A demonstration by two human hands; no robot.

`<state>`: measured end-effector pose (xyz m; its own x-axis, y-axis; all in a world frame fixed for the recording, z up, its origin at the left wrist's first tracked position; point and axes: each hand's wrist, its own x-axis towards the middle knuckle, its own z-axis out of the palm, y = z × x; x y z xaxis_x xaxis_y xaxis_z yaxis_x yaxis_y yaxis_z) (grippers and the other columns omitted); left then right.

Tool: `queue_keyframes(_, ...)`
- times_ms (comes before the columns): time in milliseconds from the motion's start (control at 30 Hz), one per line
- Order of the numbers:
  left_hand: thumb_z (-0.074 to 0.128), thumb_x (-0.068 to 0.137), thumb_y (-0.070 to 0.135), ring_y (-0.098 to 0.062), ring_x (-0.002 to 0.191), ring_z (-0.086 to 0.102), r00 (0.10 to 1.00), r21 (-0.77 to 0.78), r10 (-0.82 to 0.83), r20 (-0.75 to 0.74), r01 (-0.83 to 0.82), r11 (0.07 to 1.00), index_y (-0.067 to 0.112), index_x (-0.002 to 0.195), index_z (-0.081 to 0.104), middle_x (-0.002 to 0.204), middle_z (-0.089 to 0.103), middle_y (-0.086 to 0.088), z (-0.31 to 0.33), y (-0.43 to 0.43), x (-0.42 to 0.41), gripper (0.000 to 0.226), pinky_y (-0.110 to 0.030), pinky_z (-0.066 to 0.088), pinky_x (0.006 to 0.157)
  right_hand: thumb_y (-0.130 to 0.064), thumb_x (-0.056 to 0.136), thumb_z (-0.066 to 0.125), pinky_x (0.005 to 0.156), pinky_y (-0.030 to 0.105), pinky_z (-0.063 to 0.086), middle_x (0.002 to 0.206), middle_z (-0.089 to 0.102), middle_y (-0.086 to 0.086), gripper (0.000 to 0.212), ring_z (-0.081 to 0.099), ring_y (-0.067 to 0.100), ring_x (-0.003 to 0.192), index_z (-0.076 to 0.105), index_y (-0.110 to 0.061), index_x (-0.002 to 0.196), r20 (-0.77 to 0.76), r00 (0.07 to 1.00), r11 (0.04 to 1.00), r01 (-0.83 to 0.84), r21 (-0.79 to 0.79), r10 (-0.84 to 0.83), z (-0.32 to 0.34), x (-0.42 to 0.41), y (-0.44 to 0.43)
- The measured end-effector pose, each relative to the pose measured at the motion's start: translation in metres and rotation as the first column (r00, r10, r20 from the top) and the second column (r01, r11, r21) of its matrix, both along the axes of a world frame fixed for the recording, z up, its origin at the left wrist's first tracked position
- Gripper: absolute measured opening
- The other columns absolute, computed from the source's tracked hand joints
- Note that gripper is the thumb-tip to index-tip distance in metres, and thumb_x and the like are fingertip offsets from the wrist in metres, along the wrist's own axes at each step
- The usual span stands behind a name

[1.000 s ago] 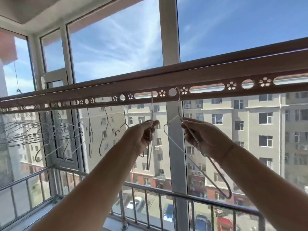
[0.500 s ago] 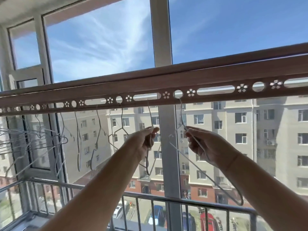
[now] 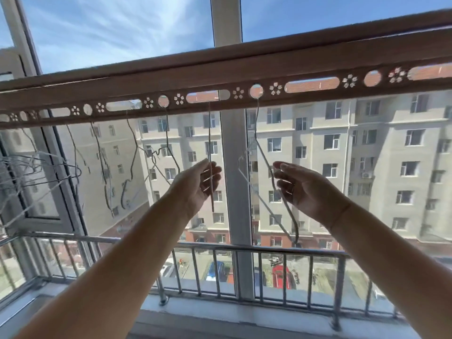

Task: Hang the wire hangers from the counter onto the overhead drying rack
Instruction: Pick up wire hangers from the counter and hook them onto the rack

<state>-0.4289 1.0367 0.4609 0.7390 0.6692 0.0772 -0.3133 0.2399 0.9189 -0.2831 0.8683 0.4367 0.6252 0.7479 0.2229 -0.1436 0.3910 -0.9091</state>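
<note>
2 hands are raised toward the drying rack (image 3: 318,64), a brown overhead bar pierced with round holes, long slots and flower cut-outs, which crosses the view and rises to the right.

The left hanger (image 3: 209,133) hangs from a slot just left of the white window post (image 3: 236,167). It is turned edge-on, so it shows as 1 thin vertical line. The left hand (image 3: 199,185) is beside its lower part, palm up, fingers loosely spread and curled round nothing. The wire crosses in front of the fingers, but I cannot tell whether they touch it.

The right hanger (image 3: 256,118) is hooked through a round hole to the right of the post, its triangle slanting down to the right. The right hand (image 3: 302,189) is open as well, fingers relaxed and apart. The wire passes in front of the fingertips and is not pinched.

More hangers (image 3: 166,133) dangle from the rack further left, and a bundle of hangers (image 3: 36,167) juts out at the far left.

Below runs a metal railing (image 3: 244,248). Beyond the glass stands a pale apartment block (image 3: 342,143), with a red car (image 3: 281,272) and a blue car (image 3: 216,269) parked far below.
</note>
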Motion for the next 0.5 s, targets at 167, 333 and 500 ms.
queue_keyframes(167, 0.051, 0.093, 0.014, -0.011, 0.073, 0.052, 0.976, 0.094, 0.216, 0.034, -0.218, 0.971, 0.011, 0.083, 0.063, 0.079, 0.06, -0.001, -0.015, 0.0, -0.017, 0.016, -0.025, 0.039, 0.067, -0.016, 0.092, 0.051, 0.056, 0.019, 0.044, 0.078, 0.057, -0.002, 0.015, 0.052, 0.009, 0.065, 0.061, -0.016, 0.102, -0.035, 0.998, 0.997, 0.057, -0.057, -0.059, -0.028, -0.01, -0.009)
queue_keyframes(333, 0.052, 0.092, 0.016, -0.011, 0.076, 0.053, 0.969, 0.088, 0.249, -0.004, -0.247, 0.965, 0.016, 0.085, 0.063, 0.081, 0.061, 0.002, -0.04, 0.002, -0.03, 0.013, -0.027, 0.038, 0.068, -0.014, 0.092, 0.05, 0.063, 0.022, 0.04, 0.077, 0.056, -0.003, 0.013, 0.05, 0.01, 0.068, 0.061, -0.016, 0.097, -0.076, 0.991, 0.991, 0.1, -0.093, -0.107, -0.054, -0.024, -0.023)
queue_keyframes(500, 0.052, 0.092, 0.019, -0.011, 0.08, 0.053, 0.989, 0.06, 0.107, -0.098, -0.101, 0.993, 0.017, 0.088, 0.063, 0.085, 0.061, 0.003, -0.082, -0.01, -0.037, 0.012, -0.028, 0.037, 0.071, -0.016, 0.09, 0.054, 0.057, 0.021, 0.044, 0.082, 0.057, 0.0, 0.013, 0.053, 0.011, 0.069, 0.061, -0.015, 0.099, -0.133, 0.983, 0.987, 0.11, -0.114, -0.125, -0.083, -0.032, -0.042)
